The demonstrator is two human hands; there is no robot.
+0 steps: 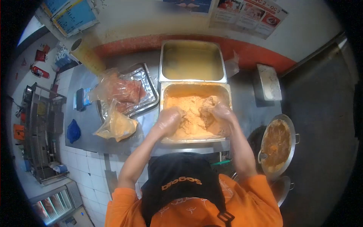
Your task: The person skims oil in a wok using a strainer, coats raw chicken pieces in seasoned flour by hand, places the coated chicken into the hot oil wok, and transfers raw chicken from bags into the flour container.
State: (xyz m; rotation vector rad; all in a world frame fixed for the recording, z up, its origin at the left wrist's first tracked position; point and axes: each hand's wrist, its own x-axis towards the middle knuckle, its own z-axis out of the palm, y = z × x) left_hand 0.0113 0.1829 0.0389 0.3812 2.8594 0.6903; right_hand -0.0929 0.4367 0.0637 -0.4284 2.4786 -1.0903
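Observation:
A metal pan of orange-tinted breading flour [191, 130] sits before me on the steel table. My right hand [223, 112], in a clear plastic glove, is closed on a lumpy flour-coated piece of meat [207, 107] at the pan's right side. My left hand [170, 120], also gloved, is at the pan's left side with its fingers curled down at the flour. Whatever those fingers hold, if anything, is hidden. Directly behind stands a second metal pan [193, 62] with cloudy yellowish liquid.
Left of the pans, a metal tray [151, 94] bears bagged raw meat [126, 90]. Near it lie a bag of orange powder [119, 126], a phone [79, 99] and a blue cloth-like item [73, 131]. A wok of brown frying oil [278, 145] stands low at right.

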